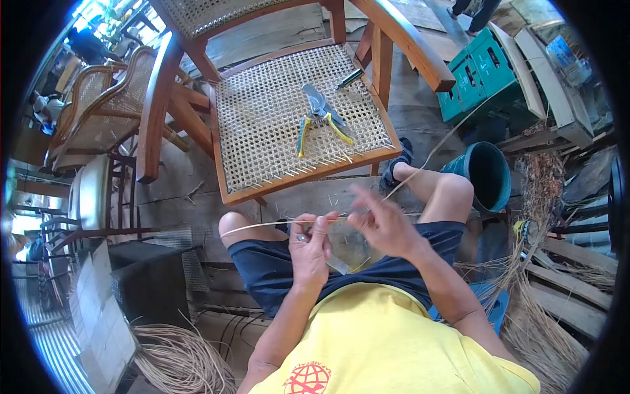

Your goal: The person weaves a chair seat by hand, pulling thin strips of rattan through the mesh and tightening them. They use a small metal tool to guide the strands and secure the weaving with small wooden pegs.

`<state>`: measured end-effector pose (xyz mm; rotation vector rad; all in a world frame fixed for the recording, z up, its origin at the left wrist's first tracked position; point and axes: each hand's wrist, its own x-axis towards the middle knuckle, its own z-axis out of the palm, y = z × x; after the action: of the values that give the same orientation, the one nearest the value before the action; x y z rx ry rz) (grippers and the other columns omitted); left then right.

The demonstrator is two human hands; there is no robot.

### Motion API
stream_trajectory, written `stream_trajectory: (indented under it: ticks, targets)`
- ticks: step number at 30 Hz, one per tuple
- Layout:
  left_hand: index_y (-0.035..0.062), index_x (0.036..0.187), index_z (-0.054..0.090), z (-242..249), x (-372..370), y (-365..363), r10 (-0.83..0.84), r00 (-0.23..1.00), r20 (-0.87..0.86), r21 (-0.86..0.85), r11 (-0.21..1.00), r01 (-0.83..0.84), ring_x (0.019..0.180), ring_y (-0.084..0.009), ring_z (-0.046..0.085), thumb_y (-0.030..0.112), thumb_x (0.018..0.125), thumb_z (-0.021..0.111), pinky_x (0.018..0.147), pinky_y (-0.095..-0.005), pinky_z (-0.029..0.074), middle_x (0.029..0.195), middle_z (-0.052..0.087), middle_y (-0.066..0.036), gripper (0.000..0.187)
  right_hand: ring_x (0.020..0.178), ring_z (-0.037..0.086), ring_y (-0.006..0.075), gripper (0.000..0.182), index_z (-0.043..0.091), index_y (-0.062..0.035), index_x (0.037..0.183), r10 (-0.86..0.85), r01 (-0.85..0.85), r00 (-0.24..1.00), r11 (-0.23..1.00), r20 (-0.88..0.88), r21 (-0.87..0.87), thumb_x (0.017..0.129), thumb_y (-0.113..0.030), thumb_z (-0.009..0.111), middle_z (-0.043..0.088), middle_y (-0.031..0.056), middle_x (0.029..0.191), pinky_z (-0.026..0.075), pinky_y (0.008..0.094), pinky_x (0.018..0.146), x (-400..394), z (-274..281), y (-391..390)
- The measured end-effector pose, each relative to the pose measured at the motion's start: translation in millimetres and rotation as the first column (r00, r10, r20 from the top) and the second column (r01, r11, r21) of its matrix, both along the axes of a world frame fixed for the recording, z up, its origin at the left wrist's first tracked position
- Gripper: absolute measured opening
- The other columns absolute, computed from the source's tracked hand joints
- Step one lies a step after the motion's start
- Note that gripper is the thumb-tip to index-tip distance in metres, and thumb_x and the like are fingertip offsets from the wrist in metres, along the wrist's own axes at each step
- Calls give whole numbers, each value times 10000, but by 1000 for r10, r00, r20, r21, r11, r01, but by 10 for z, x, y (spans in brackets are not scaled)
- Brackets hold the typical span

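Observation:
My left hand [310, 246] is closed in a pinch on a thin cane strip [262, 225], whose pale end sticks out to the left over my knee. A flat, shiny metal piece [337, 264] juts from below the same hand. My right hand [387, 226], partly blurred, is just to the right, its fingers spread beside the strip. Beyond it the strip runs up and right toward the green crates. Ahead stands a wooden armchair [246, 195] with a woven cane seat [262, 98]. Yellow-handled shears [319, 118] and a dark slim tool [349, 79] lie on that seat.
Right of my leg stands a teal bucket [482, 177], with green crates [476, 75] behind it. Coiled cane [184, 358] lies at lower left; loose fibres [538, 322] pile at lower right. Rattan chairs [108, 98] stand at left. A person's legs [482, 13] show at the top.

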<state>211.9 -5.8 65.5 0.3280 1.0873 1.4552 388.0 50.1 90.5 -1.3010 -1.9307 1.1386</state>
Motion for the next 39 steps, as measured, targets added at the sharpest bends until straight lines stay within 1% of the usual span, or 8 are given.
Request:
stream_trajectory:
  ticks: [9, 19, 21, 23, 25, 27, 29, 39]
  targets:
    - [124, 1105, 546, 176, -781, -108, 274, 953, -128, 17, 961, -275, 462, -37, 418, 202, 1031, 564, 400, -167, 315, 1028, 723, -170, 109, 741, 656, 291, 95, 677, -36, 840, 82, -119, 977, 976, 196, 185, 867, -125, 694, 659, 133, 769, 505, 379, 656, 500, 35, 501]
    - [105, 1099, 545, 238, -1848, -241, 592, 744, -310, 209, 806, -555, 455, -25, 417, 205, 1033, 563, 374, -173, 295, 1008, 726, -131, 121, 878, 636, 306, 93, 697, -4, 817, -253, 116, 927, 895, 277, 430, 846, -92, 708, 670, 113, 864, 486, 381, 766, 1509, 117, 1242]
    - [99, 1007, 577, 290, -1672, -96, 609, 725, -323, 215, 793, -570, 461, -16, 413, 211, 1016, 597, 379, -170, 284, 936, 723, -87, 114, 870, 627, 321, 205, 701, -31, 1027, -255, 78, 909, 881, 329, 468, 848, -129, 719, 667, 151, 997, 495, 397, 794, 1651, -269, 1422]
    - [93, 921, 622, 177, -1466, 20, 464, 752, -468, 83, 870, -485, 472, -16, 416, 209, 984, 650, 390, -186, 292, 854, 698, -37, 136, 931, 643, 331, 470, 590, -65, 1289, -643, 218, 672, 645, 367, 732, 857, -194, 723, 618, 207, 1174, 512, 391, 857, 1489, -440, 1386]
    - [83, 922, 686, 78, -1040, 142, 286, 791, -541, 53, 950, -307, 495, -15, 397, 236, 933, 723, 425, -182, 307, 767, 612, 35, 158, 1015, 661, 329, 638, 441, -82, 1441, -529, 229, 777, 743, 341, 629, 892, -273, 704, 528, 252, 1332, 523, 374, 912, 1145, -405, 1281]
    - [57, 999, 708, 182, -490, 249, 64, 884, -463, -85, 990, -116, 519, -21, 432, 191, 927, 729, 447, -188, 332, 768, 626, 39, 153, 995, 692, 313, 593, 467, -79, 1425, -249, 236, 957, 967, 150, 96, 926, -321, 678, 583, 222, 1291, 548, 364, 859, 482, 144, 862]
    - [47, 1036, 724, 123, -100, 283, -90, 892, -444, -45, 996, 78, 544, -17, 460, 160, 916, 740, 459, -175, 342, 770, 635, 42, 165, 849, 714, 287, 560, 491, -68, 1400, 140, -140, 989, 990, -49, 3, 945, -346, 663, 674, 196, 1119, 559, 371, 748, 152, 118, 567]
    - [10, 1018, 720, 268, -188, 277, -219, 851, -478, -111, 976, 188, 580, -23, 490, 128, 869, 780, 500, -170, 382, 796, 639, 23, 199, 775, 683, 340, 135, 672, -40, 991, 136, -133, 980, 991, -143, 28, 892, -130, 691, 681, 191, 890, 523, 382, 664, 23, 96, 141]
